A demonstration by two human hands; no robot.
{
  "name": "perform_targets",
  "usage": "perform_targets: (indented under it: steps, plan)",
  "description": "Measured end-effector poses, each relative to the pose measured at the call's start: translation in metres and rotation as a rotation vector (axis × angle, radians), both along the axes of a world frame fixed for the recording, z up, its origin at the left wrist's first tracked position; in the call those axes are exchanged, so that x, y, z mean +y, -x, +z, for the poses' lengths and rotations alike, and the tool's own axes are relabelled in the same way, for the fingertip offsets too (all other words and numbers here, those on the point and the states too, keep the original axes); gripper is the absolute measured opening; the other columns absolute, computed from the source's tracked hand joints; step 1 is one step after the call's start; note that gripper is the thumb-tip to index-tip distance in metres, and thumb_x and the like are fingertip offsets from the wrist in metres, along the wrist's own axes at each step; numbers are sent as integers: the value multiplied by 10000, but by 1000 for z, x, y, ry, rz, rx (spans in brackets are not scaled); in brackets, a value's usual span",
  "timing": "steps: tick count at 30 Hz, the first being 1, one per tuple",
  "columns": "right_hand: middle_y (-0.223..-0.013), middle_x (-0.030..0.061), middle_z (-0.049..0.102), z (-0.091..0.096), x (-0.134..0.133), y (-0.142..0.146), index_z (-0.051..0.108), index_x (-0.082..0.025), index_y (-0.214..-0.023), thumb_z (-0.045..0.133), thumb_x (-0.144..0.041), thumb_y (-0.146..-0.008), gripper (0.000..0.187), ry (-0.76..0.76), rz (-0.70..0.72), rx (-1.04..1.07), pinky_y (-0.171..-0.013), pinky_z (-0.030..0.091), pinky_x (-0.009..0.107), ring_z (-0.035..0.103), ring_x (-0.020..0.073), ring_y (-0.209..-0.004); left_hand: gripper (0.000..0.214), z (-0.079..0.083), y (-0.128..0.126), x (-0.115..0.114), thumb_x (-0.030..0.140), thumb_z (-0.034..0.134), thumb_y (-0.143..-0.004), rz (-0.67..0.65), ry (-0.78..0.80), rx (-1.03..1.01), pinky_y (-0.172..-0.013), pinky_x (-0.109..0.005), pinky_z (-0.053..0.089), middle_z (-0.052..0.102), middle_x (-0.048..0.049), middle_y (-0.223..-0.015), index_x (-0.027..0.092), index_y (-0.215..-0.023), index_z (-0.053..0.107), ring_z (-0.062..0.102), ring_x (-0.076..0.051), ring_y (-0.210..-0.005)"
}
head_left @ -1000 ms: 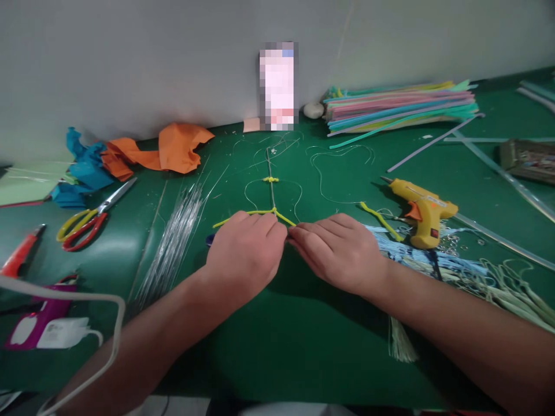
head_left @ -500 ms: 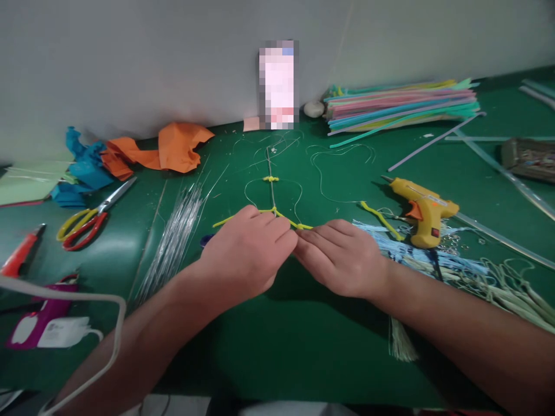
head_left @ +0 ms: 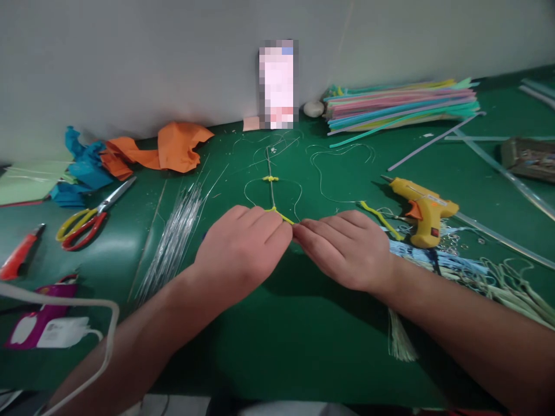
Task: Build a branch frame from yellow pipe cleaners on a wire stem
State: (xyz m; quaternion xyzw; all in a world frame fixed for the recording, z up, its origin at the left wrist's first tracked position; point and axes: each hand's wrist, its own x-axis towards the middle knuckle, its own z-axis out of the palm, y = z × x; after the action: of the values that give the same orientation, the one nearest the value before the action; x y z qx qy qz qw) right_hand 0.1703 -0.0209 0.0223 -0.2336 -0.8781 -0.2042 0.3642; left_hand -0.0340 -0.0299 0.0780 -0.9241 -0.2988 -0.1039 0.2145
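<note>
My left hand [head_left: 240,251] and my right hand [head_left: 344,245] meet fingertip to fingertip over the green mat [head_left: 277,346]. Both are closed in a pinch on a thin yellow strand [head_left: 284,216] tied to a wire frame [head_left: 272,188]. The frame is a straight wire with two curved loops and a yellow knot higher up. Only a short piece of the yellow strand shows above my fingers; the rest is hidden under my hands.
A yellow glue gun [head_left: 422,211] lies right of my hands, beside pale blue tassels [head_left: 437,266]. A bundle of thin wires [head_left: 173,242], scissors [head_left: 91,216] and orange and blue paper scraps [head_left: 143,150] lie left. Coloured strips [head_left: 399,107] are stacked at the back right.
The yellow ends that stuck out left and right of my hands are now covered. Both hands have shifted slightly away from me and closed in over the strand.
</note>
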Motion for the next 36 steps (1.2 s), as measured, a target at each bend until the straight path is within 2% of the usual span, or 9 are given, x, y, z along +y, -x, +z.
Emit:
perform_targets:
  steps: [7, 9, 12, 16, 19, 23, 28, 33, 36]
  plan:
    - [-847, 62, 779, -4, 3, -1, 684, -146, -950, 654, -159, -897, 63, 74, -35, 56, -585, 388, 327, 648, 152, -665, 68, 5, 3, 2, 169, 603, -909, -96, -222, -27, -703, -329, 509, 716, -7, -768, 165, -871, 660, 656, -167, -737]
    - [-797, 47, 772, -4, 6, -1, 696, -164, -923, 636, -203, -916, 72, 222, -129, 132, -586, 394, 325, 649, 158, -642, 144, 7, 13, 3, 213, 656, -887, -108, -321, -123, -860, -356, 538, 762, -12, -980, 177, -1025, 670, 687, -183, -919]
    - [-725, 12, 751, 0, 11, -1, 718, -217, -884, 598, -264, -933, 138, 608, -280, 322, -562, 404, 301, 637, 158, -604, 211, 2, 31, 7, 209, 666, -868, -217, -417, -196, -876, -320, 554, 745, 40, -1066, 265, -1071, 649, 691, -147, -927]
    - [-711, -3, 732, 11, 16, -3, 724, -230, -862, 602, -326, -916, 165, 1092, -265, 535, -515, 411, 261, 611, 137, -578, 385, -5, 37, 18, 185, 571, -899, -17, -269, -123, -1002, -449, 511, 689, -32, -1248, 258, -1277, 574, 644, -244, -1167]
    - [-641, -7, 694, 12, 20, -4, 721, -210, -799, 628, -324, -884, 170, 1221, -230, 532, -467, 377, 253, 566, 122, -511, 375, -3, 32, 24, 150, 488, -913, 45, -26, -71, -1004, -472, 501, 674, -94, -1251, 189, -1274, 582, 620, -274, -1190]
    - [-610, -5, 689, 9, 22, -4, 721, -200, -780, 629, -308, -875, 171, 1245, -201, 528, -414, 344, 245, 538, 111, -458, 334, 1, 29, 26, 141, 453, -905, 76, 230, -44, -904, -404, 540, 666, -139, -1225, 132, -1198, 613, 640, -268, -1108]
    - [-642, -5, 717, 11, 17, -1, 733, -213, -816, 602, -305, -895, 179, 1226, -169, 355, -443, 394, 258, 601, 135, -509, 284, -5, 26, 20, 217, 489, -921, 261, 308, -15, -695, -336, 528, 704, -103, -1027, 158, -1174, 603, 692, -249, -896]
    - [-1081, 103, 744, 13, 14, -4, 705, -202, -1023, 599, -277, -895, 182, 726, -169, 442, -809, 543, 384, 687, 261, -1003, 243, -6, 30, 14, 273, 589, -842, 463, 335, 24, -548, -319, 459, 716, -89, -959, 171, -1062, 603, 699, -260, -761]
    - [-1103, 91, 720, 6, 24, -12, 666, -220, -1086, 501, -198, -937, 224, 698, -156, 661, -846, 554, 391, 685, 226, -996, 257, -7, 39, 8, 286, 624, -792, 590, 357, 24, -480, -303, 403, 721, -81, -901, 190, -1026, 585, 681, -242, -651]
